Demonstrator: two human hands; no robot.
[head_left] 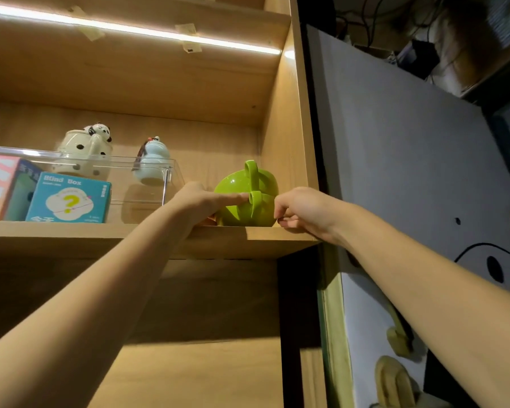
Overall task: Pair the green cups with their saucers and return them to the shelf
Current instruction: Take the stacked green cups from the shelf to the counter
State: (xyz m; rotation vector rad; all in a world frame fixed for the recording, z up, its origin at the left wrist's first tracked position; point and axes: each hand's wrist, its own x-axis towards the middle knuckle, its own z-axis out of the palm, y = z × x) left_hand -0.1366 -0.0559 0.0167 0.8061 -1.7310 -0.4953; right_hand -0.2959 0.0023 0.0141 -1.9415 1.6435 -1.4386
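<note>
Glossy rounded green cups (245, 195) stacked on wooden shelf (130, 234)

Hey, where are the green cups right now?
In the head view, the stacked green cups sit at the right end of the wooden shelf, between the left hand and right hand, right of the clear bin.

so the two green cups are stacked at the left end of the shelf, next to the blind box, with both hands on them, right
Not quite. The head view shows the stacked green cups at the right end of the shelf, against the side panel, well apart from the blind box. The rest holds: the left hand presses on one side and the right hand meets the other.
</note>
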